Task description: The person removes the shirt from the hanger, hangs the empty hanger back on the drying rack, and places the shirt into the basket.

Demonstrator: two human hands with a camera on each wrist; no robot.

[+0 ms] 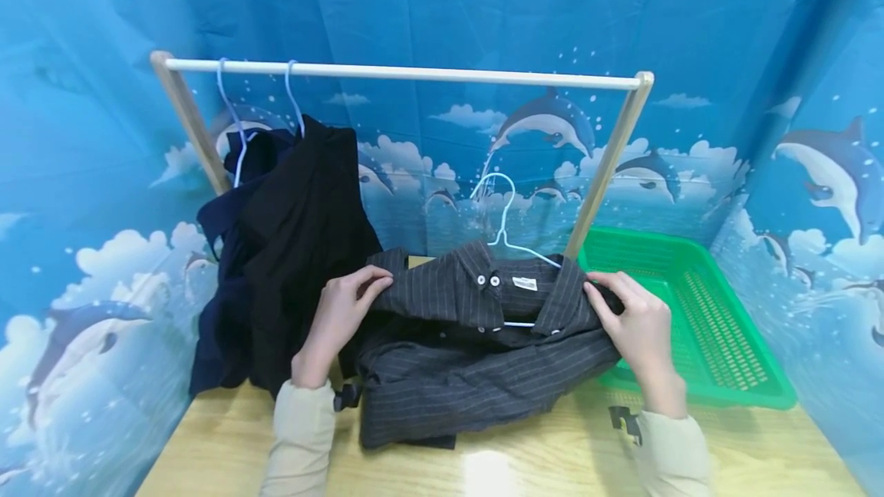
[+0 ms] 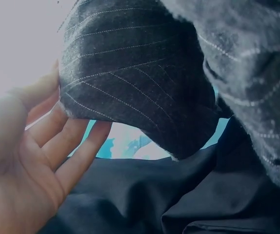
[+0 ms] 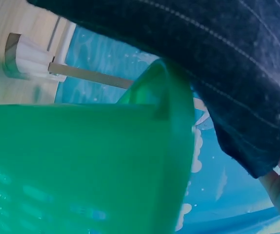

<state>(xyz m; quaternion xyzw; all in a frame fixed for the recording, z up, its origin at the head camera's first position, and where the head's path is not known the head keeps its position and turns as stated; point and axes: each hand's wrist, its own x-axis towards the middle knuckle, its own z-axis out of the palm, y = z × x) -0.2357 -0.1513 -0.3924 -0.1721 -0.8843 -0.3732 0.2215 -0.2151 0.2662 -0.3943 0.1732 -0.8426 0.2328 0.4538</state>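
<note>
My left hand point(image 1: 338, 320) and right hand point(image 1: 638, 324) pinch the shirt point(image 1: 470, 351) shoulders over the hanger point(image 1: 511, 232); next, I'd judge, lifting evenly to the rail point(image 1: 400, 73).

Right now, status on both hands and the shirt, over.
Left hand and right hand each grip a shoulder of the striped shirt. Hanger inside collar. Shirt lies on table. Nothing blocking.

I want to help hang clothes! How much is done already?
Two dark garments already hang on the rail. The striped shirt lies on the table with a white hanger in its collar; the left hand and right hand hold its shoulders. It is not on the rail yet. The green basket looks empty.
</note>
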